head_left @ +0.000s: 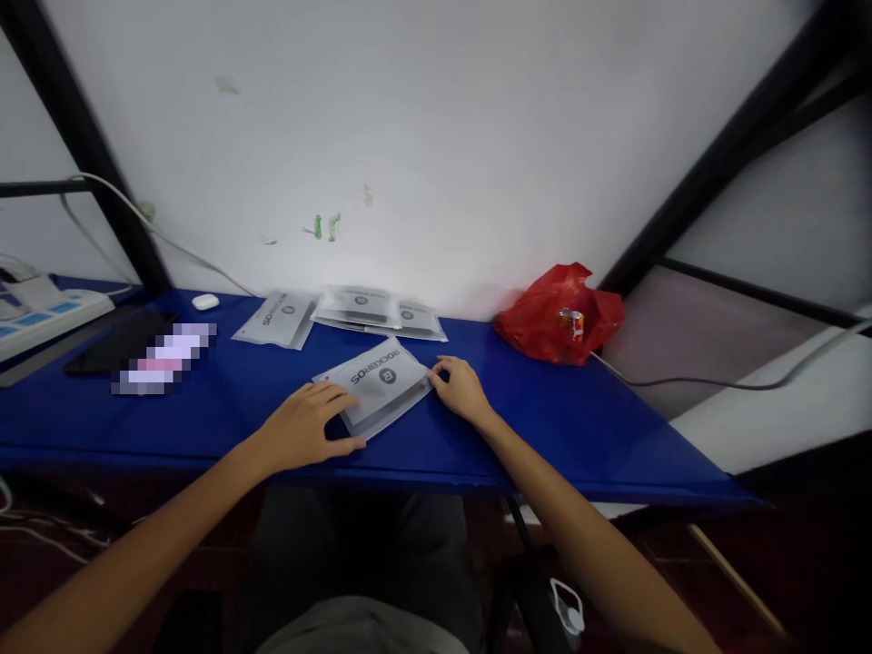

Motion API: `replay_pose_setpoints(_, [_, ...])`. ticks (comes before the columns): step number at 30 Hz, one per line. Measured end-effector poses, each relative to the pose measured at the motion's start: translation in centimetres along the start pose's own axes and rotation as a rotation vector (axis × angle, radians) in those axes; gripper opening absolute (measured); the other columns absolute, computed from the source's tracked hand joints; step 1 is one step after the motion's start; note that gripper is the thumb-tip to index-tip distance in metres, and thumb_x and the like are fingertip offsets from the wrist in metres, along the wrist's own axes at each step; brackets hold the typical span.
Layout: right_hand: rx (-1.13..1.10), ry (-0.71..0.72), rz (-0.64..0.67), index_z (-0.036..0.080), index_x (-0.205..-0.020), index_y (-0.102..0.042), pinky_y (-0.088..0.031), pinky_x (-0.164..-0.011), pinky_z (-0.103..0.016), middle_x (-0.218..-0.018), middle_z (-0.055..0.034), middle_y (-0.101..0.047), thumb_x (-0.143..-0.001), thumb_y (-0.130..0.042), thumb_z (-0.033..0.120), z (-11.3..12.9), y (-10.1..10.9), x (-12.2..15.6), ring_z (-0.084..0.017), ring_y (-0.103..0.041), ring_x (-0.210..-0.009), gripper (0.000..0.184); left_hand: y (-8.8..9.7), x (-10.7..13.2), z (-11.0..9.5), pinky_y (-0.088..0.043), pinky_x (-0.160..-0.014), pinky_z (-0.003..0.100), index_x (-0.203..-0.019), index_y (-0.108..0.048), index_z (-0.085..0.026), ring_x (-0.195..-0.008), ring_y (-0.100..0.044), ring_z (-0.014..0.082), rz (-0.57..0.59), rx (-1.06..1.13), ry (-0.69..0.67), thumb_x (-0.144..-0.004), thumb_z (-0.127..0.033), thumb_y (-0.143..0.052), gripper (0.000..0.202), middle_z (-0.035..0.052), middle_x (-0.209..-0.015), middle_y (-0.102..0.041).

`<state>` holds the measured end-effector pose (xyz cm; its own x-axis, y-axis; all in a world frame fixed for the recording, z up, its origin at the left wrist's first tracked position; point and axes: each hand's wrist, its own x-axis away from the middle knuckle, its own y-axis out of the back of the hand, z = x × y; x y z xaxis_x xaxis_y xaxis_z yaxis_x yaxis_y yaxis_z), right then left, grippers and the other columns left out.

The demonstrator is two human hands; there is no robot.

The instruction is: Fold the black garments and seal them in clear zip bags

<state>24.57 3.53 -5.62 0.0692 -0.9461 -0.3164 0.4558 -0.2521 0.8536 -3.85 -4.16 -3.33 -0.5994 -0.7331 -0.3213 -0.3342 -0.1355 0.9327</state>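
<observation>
A flat grey zip pouch (381, 381) with a printed logo lies on the blue table (579, 427) in front of me. My left hand (306, 427) rests on its near left corner, fingers spread and flat. My right hand (460, 386) touches the pouch's right edge, fingers bent with the tips at the edge. Neither hand has lifted it.
More grey pouches lie near the wall: one (276, 318) alone, a small stack (374, 311) beside it. A red plastic bag (562, 313) sits at right. A dark tablet (115, 343), a white earbud case (205, 302) and a power strip (41, 313) are at left.
</observation>
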Motion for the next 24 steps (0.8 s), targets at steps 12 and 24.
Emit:
replay_pose_setpoints(12, [0.008, 0.053, 0.031, 0.019, -0.074, -0.068, -0.042, -0.096, -0.039, -0.111, -0.0101, -0.067, -0.081, -0.055, 0.017, 0.5, 0.2, -1.1, -0.024, -0.056, -0.115, 0.015, 1.1, -1.1, 2.8, -0.043, -0.09, 0.041, -0.116, -0.06, -0.013, -0.108, -0.053, 0.028, 0.059, -0.117, 0.438, -0.094, -0.037, -0.035, 0.041, 0.0116, -0.112, -0.062])
replay_pose_setpoints(24, [0.021, 0.151, 0.023, 0.018, -0.074, -0.066, -0.045, -0.093, -0.044, -0.119, -0.0119, -0.064, -0.08, -0.055, 0.017, 2.4, 0.5, -1.4, -0.027, -0.056, -0.113, 0.013, 1.6, 0.3, 3.3, -0.042, -0.07, 0.032, -0.082, -0.063, -0.022, -0.084, -0.059, 0.0214, -0.028, 0.042, 0.609, -0.087, -0.032, -0.045, 0.022, 0.0031, -0.085, -0.065])
